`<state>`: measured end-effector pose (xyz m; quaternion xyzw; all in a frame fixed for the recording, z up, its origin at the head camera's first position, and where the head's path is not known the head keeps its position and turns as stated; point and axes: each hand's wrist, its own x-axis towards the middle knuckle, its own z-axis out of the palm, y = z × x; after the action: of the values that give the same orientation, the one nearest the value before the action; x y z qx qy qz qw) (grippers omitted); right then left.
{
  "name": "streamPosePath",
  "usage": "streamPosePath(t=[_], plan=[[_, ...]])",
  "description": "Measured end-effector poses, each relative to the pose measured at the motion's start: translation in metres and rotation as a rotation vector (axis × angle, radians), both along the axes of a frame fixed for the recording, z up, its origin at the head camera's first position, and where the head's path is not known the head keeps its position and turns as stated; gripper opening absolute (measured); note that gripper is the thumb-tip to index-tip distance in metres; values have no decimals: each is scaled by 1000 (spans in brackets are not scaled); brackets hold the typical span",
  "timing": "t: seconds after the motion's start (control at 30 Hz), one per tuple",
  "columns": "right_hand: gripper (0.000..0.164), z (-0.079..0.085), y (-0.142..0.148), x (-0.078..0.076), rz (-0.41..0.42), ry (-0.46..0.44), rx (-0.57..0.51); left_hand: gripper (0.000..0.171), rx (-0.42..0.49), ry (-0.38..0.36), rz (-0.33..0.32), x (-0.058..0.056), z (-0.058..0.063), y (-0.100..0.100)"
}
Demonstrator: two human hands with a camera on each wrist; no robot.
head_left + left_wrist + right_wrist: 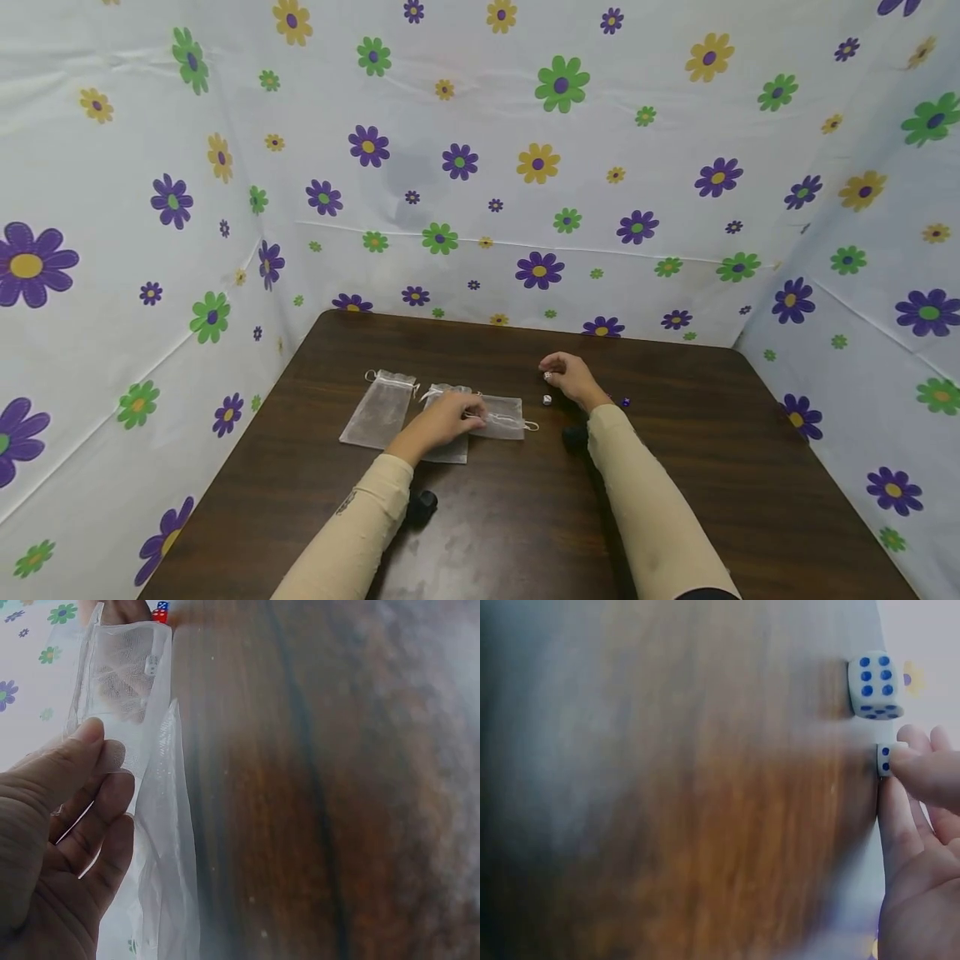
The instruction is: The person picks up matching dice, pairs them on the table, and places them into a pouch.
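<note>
My left hand (447,418) pinches the edge of a sheer white drawstring pouch (504,408) between thumb and forefinger. In the left wrist view the mesh of this pouch (127,656) stretches out ahead of the fingertips. Farther right, at the back of the table, my right hand (573,379) pinches a small white die (886,759) with blue dots between thumb and fingers. A second white die (874,684) sits on the wood close to that hand, six blue dots facing the camera.
Two more sheer pouches lie flat on the dark wooden table (510,533): one at the left (377,410), another partly under the left hand (450,454). A blue die (626,402) sits right of the right wrist. Flowered white cloth (465,108) surrounds the table.
</note>
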<state>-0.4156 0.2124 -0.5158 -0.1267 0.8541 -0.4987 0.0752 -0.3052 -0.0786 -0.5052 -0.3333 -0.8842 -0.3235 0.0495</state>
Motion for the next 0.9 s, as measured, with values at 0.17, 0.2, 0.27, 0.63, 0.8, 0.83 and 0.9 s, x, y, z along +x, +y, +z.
streamPosePath(t=[0.17, 0.2, 0.27, 0.63, 0.8, 0.83, 0.9], plan=[[20, 0, 2, 2, -13, 28, 21, 7, -7, 2, -2, 0, 0, 2], [19, -1, 3, 2, -16, 30, 21, 7, -4, 2, -5, 0, 1, 2], [19, 0, 3, 3, -16, 43, 28, 6, 0, 3, -5, 0, 0, 1], [22, 10, 12, 19, -50, 36, 34, 5, -10, 19, 1, 2, 5, 3], [21, 14, 14, 30, -37, 61, 86, 4, -13, -12, 10, 3, 7, 6], [20, 14, 14, 32, -31, 63, 96, 5, -14, -18, 12, 3, 7, 7], [20, 15, 15, 36, -23, 59, 105, 5, -17, -29, 22, 4, 7, 8]])
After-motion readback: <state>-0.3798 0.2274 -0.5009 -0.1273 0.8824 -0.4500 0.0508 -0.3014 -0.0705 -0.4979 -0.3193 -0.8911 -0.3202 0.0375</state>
